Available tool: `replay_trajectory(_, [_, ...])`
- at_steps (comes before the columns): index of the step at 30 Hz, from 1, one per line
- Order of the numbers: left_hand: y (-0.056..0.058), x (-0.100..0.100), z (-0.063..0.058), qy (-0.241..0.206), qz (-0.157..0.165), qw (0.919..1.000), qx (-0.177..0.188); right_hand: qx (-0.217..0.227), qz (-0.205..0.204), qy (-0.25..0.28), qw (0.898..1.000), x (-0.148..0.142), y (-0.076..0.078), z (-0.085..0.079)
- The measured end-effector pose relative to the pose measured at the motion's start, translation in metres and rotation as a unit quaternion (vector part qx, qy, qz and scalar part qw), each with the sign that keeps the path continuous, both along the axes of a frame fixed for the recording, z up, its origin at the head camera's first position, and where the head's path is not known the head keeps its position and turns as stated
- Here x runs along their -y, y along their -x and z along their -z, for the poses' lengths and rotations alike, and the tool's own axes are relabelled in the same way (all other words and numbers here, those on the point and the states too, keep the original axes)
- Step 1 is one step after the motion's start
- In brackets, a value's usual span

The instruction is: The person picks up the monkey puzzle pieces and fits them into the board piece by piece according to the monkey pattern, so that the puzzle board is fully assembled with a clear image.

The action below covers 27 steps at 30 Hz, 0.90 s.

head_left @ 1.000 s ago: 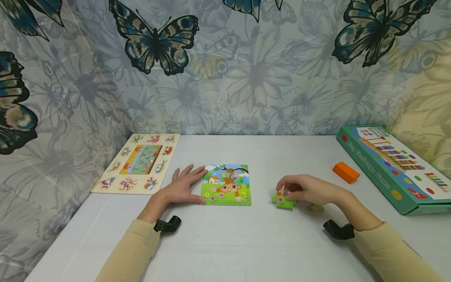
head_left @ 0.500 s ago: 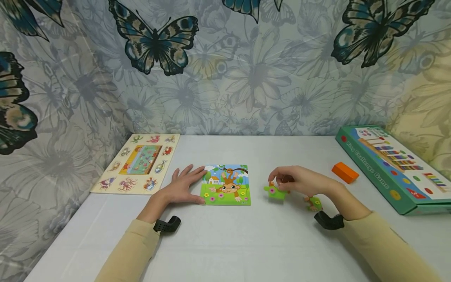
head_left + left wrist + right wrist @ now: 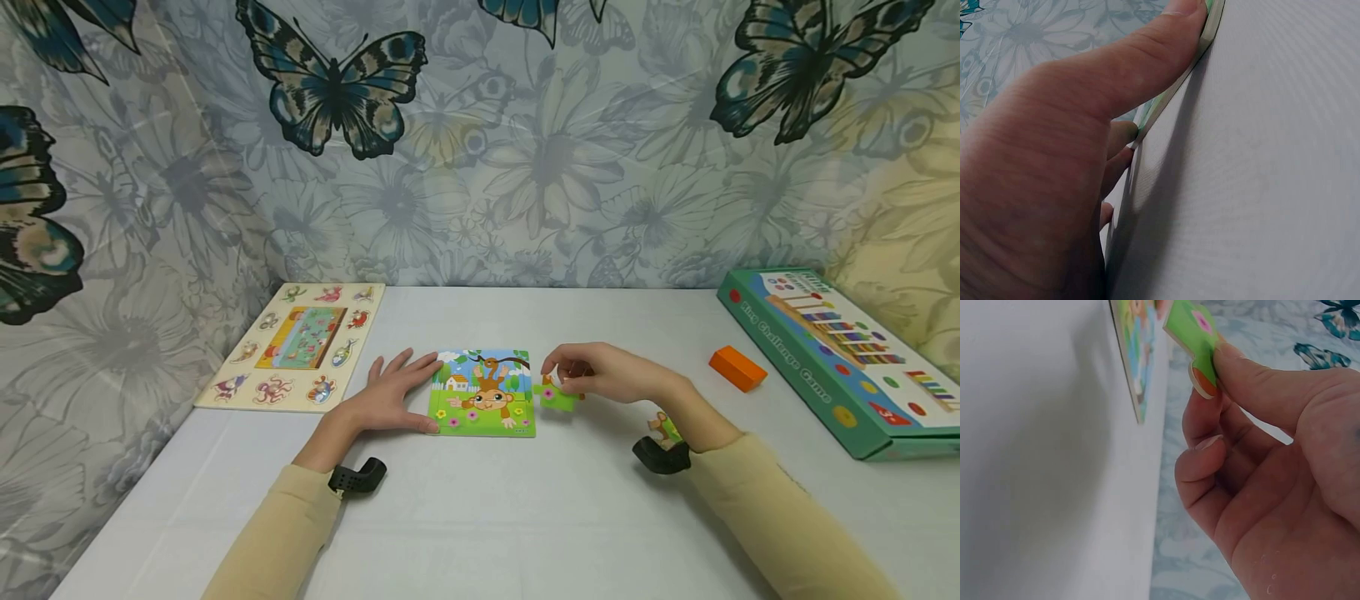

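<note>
A square puzzle board (image 3: pixel 480 379) with a monkey picture lies mid-table in the head view. My left hand (image 3: pixel 386 402) rests at its left side, fingers spread and fairly straight, thumb at the near-left corner. In the left wrist view the thumb (image 3: pixel 1154 53) touches the board's edge. Between thumb and fingers, my right hand (image 3: pixel 611 372) pinches a green puzzle piece (image 3: pixel 557 398) with a pink flower, close beside the board's right edge. The right wrist view shows this puzzle piece (image 3: pixel 1188 331) raised above the table, its orange knob near the fingertips.
More puzzle piece (image 3: pixel 664 425) lies under the right forearm, partly hidden by the black wrist camera (image 3: pixel 662 455). An orange block (image 3: pixel 738 368) sits beside a green game box (image 3: pixel 847 367) at right. A cream board with sea animals (image 3: pixel 292 392) lies at back left.
My right hand has lifted the green puzzle piece from the table and carried it left to the board's right edge. The left hand has stayed in place.
</note>
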State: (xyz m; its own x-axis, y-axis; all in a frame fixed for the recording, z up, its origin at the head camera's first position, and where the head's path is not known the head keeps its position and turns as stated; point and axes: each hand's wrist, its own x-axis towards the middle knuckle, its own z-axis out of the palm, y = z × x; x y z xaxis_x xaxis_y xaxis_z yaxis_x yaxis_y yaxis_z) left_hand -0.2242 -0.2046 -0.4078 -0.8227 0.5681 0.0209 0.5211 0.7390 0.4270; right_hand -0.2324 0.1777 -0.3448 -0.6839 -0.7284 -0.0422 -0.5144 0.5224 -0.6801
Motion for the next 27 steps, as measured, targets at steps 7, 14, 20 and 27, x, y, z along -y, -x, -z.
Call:
replay_trajectory(7, [0.001,0.0,0.001,-0.002,0.001,1.0,0.002,-0.001,-0.006,0.0,1.0,0.019,0.005,0.004])
replay_trajectory(14, [0.002,0.001,0.005,-0.003,0.003,1.0,-0.001,0.003,-0.017,0.01,1.0,0.032,0.01,0.009])
replay_trajectory(20, [0.001,0.0,0.002,-0.005,0.001,1.0,0.004,0.004,-0.015,0.015,1.0,0.045,0.012,0.007])
replay_trajectory(27, [0.001,0.001,0.003,-0.004,0.001,1.0,-0.001,0.001,-0.017,0.017,1.0,0.058,0.015,0.009])
